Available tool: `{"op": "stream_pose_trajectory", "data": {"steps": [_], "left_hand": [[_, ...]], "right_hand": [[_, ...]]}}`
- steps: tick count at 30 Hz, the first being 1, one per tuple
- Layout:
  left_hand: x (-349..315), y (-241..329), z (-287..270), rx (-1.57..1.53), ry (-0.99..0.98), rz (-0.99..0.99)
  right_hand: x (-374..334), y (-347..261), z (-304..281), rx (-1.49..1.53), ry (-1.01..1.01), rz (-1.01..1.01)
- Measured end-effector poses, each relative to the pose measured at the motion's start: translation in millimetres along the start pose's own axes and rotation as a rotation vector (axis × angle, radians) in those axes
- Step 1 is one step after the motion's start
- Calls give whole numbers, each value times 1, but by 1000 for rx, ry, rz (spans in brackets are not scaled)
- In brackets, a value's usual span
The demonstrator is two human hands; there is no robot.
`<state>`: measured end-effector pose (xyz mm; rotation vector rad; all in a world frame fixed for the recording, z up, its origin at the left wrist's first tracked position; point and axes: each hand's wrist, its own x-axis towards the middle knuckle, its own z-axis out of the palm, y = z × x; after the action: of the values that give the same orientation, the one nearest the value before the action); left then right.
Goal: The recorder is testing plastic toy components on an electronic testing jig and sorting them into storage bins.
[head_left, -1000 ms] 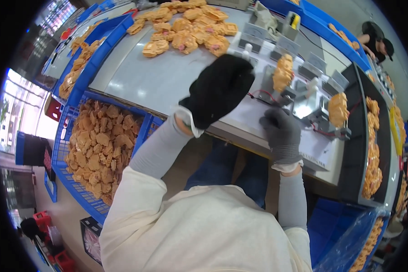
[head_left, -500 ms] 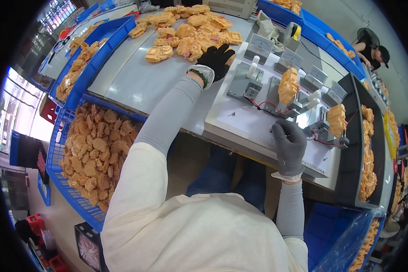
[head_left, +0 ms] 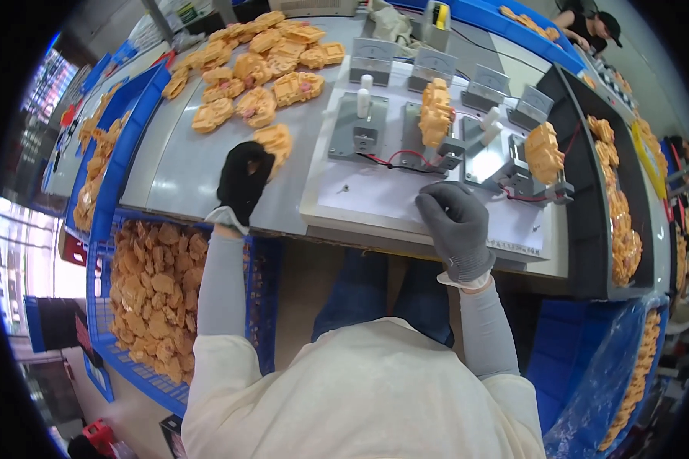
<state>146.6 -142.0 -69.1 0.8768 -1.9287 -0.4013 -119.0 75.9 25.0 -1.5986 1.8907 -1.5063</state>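
My left hand (head_left: pixel 242 182), in a black glove, is curled around the near end of a light-orange moulded plastic part (head_left: pixel 277 144) at the near side of the pile. The far end of the part shows beyond my fingers. My right hand (head_left: pixel 458 229), in a grey glove, rests at the front of a white test panel (head_left: pixel 383 200) with fingers curled together; whatever they may hold is hidden. Beyond it, one orange part (head_left: pixel 435 113) stands upright in a metal clamp fixture, and another orange part (head_left: pixel 544 153) stands in the fixture at the right.
Several analog meters (head_left: pixel 373 60) line the panel's back. A heap of orange parts (head_left: pixel 268 65) covers the far left table. A blue basket (head_left: pixel 149 379) of orange pieces is at lower left; a dark grey bin (head_left: pixel 644 222) holding wrapped parts stands right. A co-worker (head_left: pixel 589 29) is far right.
My left hand has drawn an orange part from the heap's right edge leftward and nearer. My right hand stays by the panel's front, still curled. The view has shifted to the right.
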Motion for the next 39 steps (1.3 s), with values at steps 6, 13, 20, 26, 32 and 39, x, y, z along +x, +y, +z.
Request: {"op": "stream_pose_trajectory", "data": {"steps": [6,13,20,26,32,39], "left_hand": [[-1,-21,-9,548,356,47],[-3,-32,-7,125,-43,-345],[-24,-38,-25,-432,199,-565],[-24,21,-40,261,227,-221],[-37,5,-65,-2038,95,-639],[-27,63,-58,-2266,146,-520]], "right_hand": [[-3,-2,-9,20,-35,-18],[-7,0,-13,42,-23,-77],[-7,11,-11,47,-14,-76],[-7,14,-11,26,14,-138],[-8,13,-12,23,20,-216],[-21,9,-24,127,-39,-136]]}}
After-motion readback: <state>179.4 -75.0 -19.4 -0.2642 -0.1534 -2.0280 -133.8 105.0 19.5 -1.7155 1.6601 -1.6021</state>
